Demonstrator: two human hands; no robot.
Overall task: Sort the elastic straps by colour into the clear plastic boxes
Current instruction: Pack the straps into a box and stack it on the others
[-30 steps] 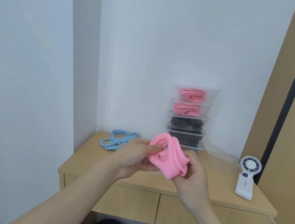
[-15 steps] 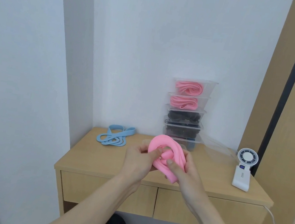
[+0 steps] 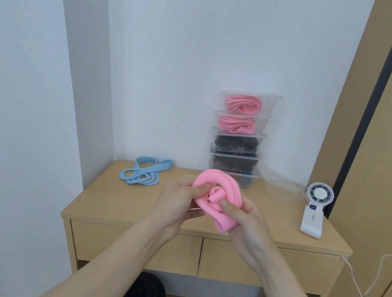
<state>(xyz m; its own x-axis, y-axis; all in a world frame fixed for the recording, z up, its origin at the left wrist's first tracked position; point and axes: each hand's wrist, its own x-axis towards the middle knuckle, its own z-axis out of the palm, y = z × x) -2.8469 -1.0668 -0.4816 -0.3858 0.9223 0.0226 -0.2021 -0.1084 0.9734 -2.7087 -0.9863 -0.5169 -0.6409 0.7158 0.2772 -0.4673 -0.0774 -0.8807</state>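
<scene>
Your left hand (image 3: 181, 198) and right hand (image 3: 242, 219) both curl tightly round a coiled pink strap (image 3: 217, 199), thumbs pinching its inner loops, above the wooden table (image 3: 127, 204). Behind stand 5 stacked clear boxes (image 3: 241, 135), with a blue strap (image 3: 143, 174) lying at the table's left.

No legible text; small grey marking on white fan (image 3: 315, 211) handle too blurred to read.
</scene>
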